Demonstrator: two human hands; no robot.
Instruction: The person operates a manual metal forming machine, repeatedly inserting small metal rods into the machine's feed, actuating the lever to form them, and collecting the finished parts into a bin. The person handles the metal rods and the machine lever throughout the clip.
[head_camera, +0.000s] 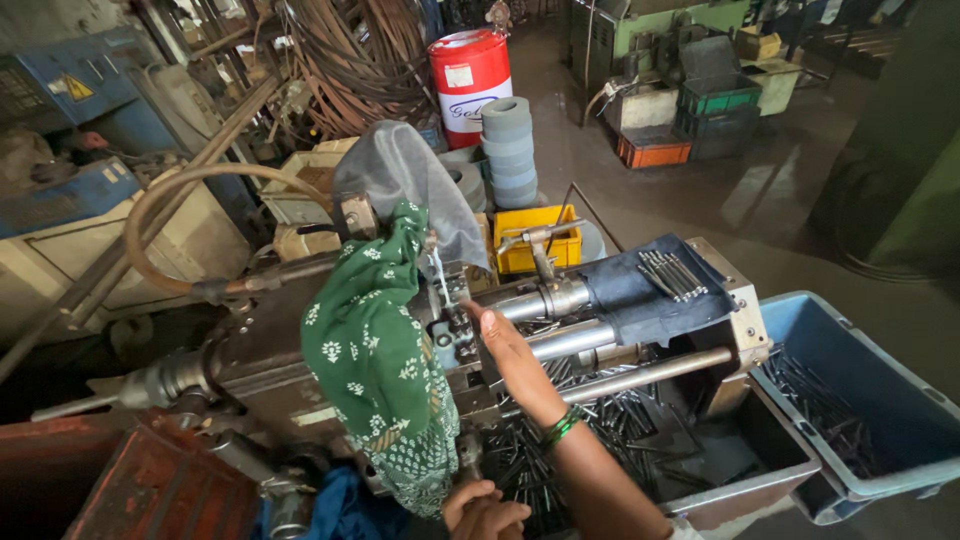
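My right hand, with green bangles at the wrist, reaches up-left to the machine's clamp block. Its fingers are stretched out and the fingertips touch the block, and I see nothing held in them. My left hand is at the bottom edge with curled fingers, just under a dark lever; what it grips is hidden. A green patterned cloth hangs over the machine beside both hands. Steel shafts run to the right. Below them a tray holds several dark metal pins.
A blue bin with pins stands at the right. More pins lie on a dark cloth on top of the machine. A yellow crate, stacked grey discs and a red-and-white drum stand behind. A rusty red box sits lower left.
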